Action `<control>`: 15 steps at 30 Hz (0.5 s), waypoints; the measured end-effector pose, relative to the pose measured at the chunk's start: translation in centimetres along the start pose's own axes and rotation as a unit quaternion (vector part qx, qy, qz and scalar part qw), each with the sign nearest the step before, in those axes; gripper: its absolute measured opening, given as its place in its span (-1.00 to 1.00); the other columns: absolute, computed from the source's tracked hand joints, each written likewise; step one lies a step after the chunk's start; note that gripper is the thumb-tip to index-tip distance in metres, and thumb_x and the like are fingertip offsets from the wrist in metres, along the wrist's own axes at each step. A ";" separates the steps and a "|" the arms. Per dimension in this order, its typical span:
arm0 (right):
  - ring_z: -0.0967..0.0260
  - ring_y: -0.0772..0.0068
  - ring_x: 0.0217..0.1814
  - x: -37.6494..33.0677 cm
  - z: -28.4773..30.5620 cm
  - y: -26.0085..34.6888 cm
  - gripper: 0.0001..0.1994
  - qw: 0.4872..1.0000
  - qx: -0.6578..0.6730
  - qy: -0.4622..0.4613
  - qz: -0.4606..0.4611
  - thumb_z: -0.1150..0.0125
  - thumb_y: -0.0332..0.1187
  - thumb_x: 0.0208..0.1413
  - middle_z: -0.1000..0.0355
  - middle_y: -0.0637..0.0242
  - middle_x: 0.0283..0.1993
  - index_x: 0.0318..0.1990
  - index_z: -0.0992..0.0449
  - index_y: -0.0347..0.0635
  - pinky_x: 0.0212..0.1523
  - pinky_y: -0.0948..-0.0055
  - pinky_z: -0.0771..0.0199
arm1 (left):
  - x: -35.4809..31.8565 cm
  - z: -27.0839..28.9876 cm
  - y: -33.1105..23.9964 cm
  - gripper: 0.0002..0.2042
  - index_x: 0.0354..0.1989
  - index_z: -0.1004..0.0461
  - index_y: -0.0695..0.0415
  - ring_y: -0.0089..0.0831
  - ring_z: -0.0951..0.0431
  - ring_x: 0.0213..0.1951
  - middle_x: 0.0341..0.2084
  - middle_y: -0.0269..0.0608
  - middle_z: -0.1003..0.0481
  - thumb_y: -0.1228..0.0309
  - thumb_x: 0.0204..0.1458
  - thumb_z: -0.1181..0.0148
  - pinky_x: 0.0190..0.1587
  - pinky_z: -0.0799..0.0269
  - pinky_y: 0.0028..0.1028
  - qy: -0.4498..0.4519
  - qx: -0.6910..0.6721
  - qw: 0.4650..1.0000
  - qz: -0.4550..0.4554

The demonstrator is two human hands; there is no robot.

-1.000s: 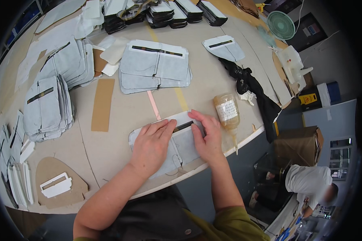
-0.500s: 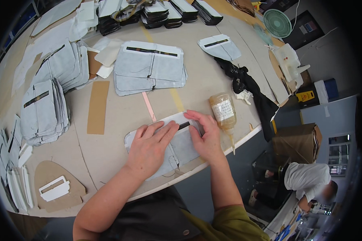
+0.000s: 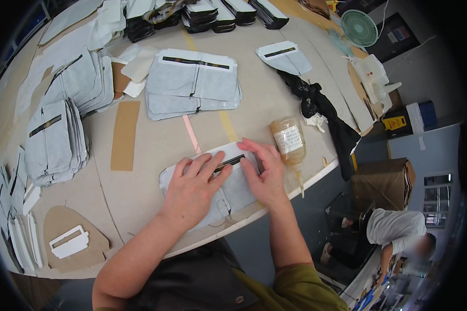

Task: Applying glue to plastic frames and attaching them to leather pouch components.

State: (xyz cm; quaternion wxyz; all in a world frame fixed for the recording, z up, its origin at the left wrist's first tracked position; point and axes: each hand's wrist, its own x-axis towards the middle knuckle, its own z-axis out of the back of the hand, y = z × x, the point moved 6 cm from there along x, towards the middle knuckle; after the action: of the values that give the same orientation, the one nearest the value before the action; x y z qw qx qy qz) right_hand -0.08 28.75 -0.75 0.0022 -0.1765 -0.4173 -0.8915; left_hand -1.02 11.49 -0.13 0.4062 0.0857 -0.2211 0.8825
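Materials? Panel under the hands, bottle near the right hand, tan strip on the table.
Panel: probably fabric or nonwoven; matte pale grey, loose thread.
Bottle: likely plastic; glossy, translucent, amber tint.
Tan strip: perhaps cardboard; matte, flat, straight-cut edges.

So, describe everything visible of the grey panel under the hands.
The grey panel is pale and thin, apparently fabric, with a rounded far-left corner. A white border frames a long dark slot along its far side; a seam with loose thread runs toward the near side. It lies flat and slanted on the table, near the edge. The left hand rests spread over its left part; the right hand touches its right end.
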 end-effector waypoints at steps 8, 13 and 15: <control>-0.37 0.16 0.07 0.0 -0.3 0.6 -0.54 0.998 -0.063 0.015 0.018 -0.36 -0.51 -0.08 -0.54 0.33 -0.07 0.06 -0.57 -0.05 0.17 0.21 -0.23 | -0.8 -0.1 -0.3 -0.54 0.18 -0.51 0.10 -0.21 -0.33 0.32 0.30 -0.15 -0.36 0.51 0.05 -0.08 0.36 -0.21 -0.19 0.042 -0.006 0.999 -0.005; -0.36 0.16 0.09 0.0 -0.3 0.5 -0.55 0.998 -0.050 0.026 0.013 -0.34 -0.52 -0.07 -0.54 0.32 -0.05 0.07 -0.57 -0.05 0.19 0.19 -0.22 | -2.9 0.6 0.2 -0.52 0.23 -0.46 0.17 -0.15 -0.25 0.41 0.35 -0.10 -0.32 0.54 0.07 -0.04 0.44 -0.13 -0.15 0.062 -0.022 0.998 0.021; -0.35 0.16 0.10 -0.1 0.0 0.3 -0.57 0.998 -0.056 0.018 -0.004 -0.33 -0.53 -0.05 -0.54 0.32 -0.06 0.05 -0.58 -0.06 0.20 0.21 -0.22 | -3.4 0.9 0.3 -0.52 0.24 -0.44 0.17 -0.15 -0.24 0.42 0.36 -0.09 -0.31 0.55 0.08 -0.03 0.46 -0.11 -0.14 0.070 -0.027 0.997 0.035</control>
State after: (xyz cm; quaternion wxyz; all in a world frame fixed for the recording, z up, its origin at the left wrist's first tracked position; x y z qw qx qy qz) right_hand 0.04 28.51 -0.53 -0.0039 -0.1590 -0.3670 -0.9165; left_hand 0.92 8.58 -0.55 0.3916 0.0047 -0.2186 0.8938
